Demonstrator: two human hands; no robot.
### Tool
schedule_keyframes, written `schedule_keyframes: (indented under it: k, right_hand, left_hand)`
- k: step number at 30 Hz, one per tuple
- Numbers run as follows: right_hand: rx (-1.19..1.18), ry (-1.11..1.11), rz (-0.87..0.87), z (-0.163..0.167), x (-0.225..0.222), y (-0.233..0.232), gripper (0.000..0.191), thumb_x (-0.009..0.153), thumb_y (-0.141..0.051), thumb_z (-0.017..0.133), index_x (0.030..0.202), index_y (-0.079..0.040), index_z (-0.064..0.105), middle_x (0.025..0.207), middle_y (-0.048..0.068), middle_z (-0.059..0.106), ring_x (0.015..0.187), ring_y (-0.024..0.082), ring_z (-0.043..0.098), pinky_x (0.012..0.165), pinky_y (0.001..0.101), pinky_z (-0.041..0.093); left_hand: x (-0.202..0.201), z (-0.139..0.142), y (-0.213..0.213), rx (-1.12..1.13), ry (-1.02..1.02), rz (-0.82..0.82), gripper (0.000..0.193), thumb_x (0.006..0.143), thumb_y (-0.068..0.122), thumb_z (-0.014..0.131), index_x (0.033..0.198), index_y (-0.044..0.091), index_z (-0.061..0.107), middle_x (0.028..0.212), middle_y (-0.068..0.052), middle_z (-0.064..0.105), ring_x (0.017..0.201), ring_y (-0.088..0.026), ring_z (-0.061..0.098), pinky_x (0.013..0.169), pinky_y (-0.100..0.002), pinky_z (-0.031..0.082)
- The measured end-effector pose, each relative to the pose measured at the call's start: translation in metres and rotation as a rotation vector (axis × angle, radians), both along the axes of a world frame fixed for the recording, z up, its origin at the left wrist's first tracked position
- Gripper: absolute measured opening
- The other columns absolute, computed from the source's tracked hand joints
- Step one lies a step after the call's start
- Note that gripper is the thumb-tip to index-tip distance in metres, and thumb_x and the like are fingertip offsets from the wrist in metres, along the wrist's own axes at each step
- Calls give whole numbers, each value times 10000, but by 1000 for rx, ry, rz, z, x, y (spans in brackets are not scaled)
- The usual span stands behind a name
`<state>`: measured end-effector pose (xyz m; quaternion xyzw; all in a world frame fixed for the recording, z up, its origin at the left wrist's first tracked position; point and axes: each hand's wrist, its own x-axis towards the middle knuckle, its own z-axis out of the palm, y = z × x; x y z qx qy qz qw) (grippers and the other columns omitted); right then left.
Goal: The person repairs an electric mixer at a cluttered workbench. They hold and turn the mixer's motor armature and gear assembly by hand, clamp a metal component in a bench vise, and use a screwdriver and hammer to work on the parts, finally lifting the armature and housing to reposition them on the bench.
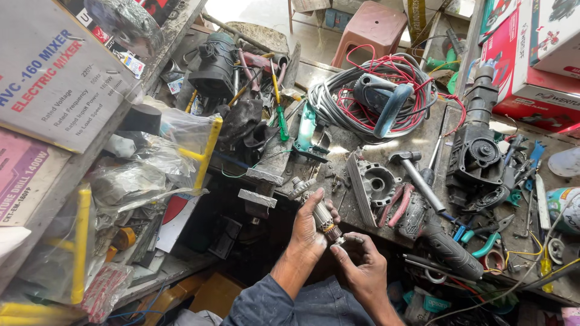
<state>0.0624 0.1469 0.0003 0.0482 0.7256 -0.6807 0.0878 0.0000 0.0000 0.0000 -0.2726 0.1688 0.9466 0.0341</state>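
Cluttered workshop space fills the view, with a grimy bench [338,151] strewn with tool parts and a steep drop into shadow at its near edge. At far left, flat cardboard cartons [48,78] lean on a shelf, and below them yellow plastic rods [205,154] stick out among crumpled clear bags. Further right, a dark motor housing [214,63] stands at the back of the bench, with a green-handled screwdriver [282,124] lying just beside it.

Near the middle, the left hand [309,232] closes its grip around a motor armature [320,214], fingers wrapped about the body, the ribbed shaft end pointing up and away over the bench edge. The right hand [362,265] sits just below, its grip pinching the armature's near end between thumb and fingertips [341,246]. Both dark sleeves come up from the bottom edge.

Right of the hands, a grey metal gear case [377,181] lies open, red-handled pliers [399,205] next to it, and a hammer [414,172] rests across them. Behind, a coil of grey and red cable [338,96] surrounds a blue tool handle [386,102]. At far right, a black power-tool body [480,151] lies lengthwise, with red and white boxes [531,54] stacked beyond.
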Motion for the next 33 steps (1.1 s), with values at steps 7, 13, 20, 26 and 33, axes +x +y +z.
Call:
schedule_keyframes:
  k: [7,13,20,26,33]
  right_hand:
    - [376,618,-5,30,-11,-18,306,771,-65,822,1040,-2,690,997,96,727,881,131,728,782,246,577]
    - [352,542,-17,35,-7,-30,310,763,-75,844,1032,5,712,962,89,755,853,136,746,762,255,581]
    - [295,507,7,33,-6,-36,311,770,-74,840,1037,18,710,954,80,759,838,109,750,740,238,597]
    - [262,431,-8,22,0,-40,296,775,-62,833,1038,16,722,929,76,771,826,105,759,727,241,602]
    - [292,318,278,16,-11,-17,311,757,-79,846,1038,-9,734,884,60,808,803,115,786,730,255,605]
  left_hand:
    - [2,14,-9,-6,0,61,317,890,350,772,955,95,595,779,-44,633,684,-161,636,641,-334,541]
    - [6,18,-21,0,-24,53,328,889,371,771,942,92,607,778,-40,638,684,-162,637,639,-332,544]
    - [8,21,-31,-32,-32,41,321,890,366,764,948,87,615,783,-39,637,698,-157,640,643,-337,550]
    - [13,27,-36,-99,-25,29,300,893,341,759,960,80,628,788,-37,642,716,-150,655,660,-330,565]
    - [24,45,-31,-522,110,-32,276,808,187,818,1019,76,679,757,-37,664,617,-133,641,545,-300,513]
